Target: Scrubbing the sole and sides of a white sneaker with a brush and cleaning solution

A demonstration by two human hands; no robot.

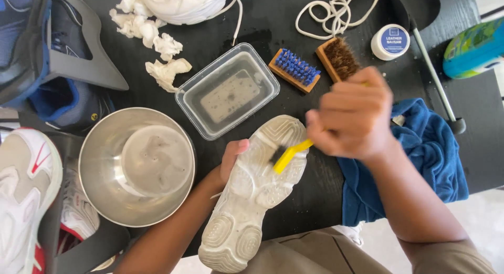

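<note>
A white sneaker (252, 195) is turned sole-up over the near edge of the black table (310, 198). My left hand (231, 158) grips its left side, thumb on the sole's rim. My right hand (352, 114) is closed on a small yellow-handled brush (289, 154), whose dark bristles press on the forefoot of the sole. The hand is blurred.
A steel bowl (100, 195) of cloudy water sits left, and a clear plastic tub (227, 90) of water stands behind the shoe. Two wooden brushes (315, 64), a white round tin (389, 41), coiled laces (331, 11), crumpled paper (152, 43) and a blue cloth (420, 153) lie around. More shoes (26, 190) lie far left.
</note>
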